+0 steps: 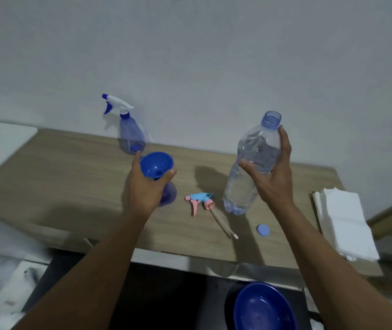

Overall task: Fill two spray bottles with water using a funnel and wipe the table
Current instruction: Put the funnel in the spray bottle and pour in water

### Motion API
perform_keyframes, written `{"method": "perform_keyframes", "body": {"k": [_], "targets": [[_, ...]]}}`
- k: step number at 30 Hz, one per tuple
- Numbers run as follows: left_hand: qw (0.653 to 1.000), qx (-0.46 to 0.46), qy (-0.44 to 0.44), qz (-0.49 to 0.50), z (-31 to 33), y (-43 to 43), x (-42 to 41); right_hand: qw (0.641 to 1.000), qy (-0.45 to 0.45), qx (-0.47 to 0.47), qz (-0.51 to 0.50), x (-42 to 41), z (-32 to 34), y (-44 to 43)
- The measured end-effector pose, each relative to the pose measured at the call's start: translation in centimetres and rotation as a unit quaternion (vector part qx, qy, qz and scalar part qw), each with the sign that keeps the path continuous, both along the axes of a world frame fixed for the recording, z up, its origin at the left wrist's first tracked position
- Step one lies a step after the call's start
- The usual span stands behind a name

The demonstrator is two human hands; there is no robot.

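funnel (156, 164) in l hand (145, 188), bottle (255, 146) in r hand (274, 181)

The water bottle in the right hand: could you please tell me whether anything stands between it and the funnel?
Nothing visible does. The uncapped water bottle, held by the right hand, and the funnel, held by the left hand, have only open air between them; the spray head and cap lie flat on the table.

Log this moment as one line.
left hand: holds funnel in headless spray bottle; right hand: grips uncapped water bottle; spray head: on table; pour: not started
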State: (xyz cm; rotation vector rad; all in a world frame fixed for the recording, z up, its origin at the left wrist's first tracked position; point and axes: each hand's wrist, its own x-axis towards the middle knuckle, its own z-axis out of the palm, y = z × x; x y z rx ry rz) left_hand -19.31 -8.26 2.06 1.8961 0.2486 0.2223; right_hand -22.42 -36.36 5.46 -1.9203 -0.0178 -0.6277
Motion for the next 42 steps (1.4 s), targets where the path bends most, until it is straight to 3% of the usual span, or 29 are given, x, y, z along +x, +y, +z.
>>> {"method": "perform_keyframes", "body": {"k": [10, 18, 27, 42], "targets": [[0.999, 0.041, -0.026, -0.008, 0.0, 0.2, 0.4, 0.999, 0.037, -0.027, 0.019, 1.2, 1.5, -0.3], [0.999, 0.044, -0.021, -0.007, 0.6, 0.3, 0.2, 0.979, 0.076, -0.162, 0.099, 2.2, 5.8, -0.3], [0.999, 0.047, 0.008, -0.018, 1.4, 0.7, -0.2, 0.929, 0.124, -0.284, 0.204, 3.4, 9.6, 1.7], [0.998, 0.022, 0.021, -0.051, 2.3, 1.5, 0.2, 0.841, 0.224, -0.388, 0.304, 6.7, 7.2, 5.4]]}}
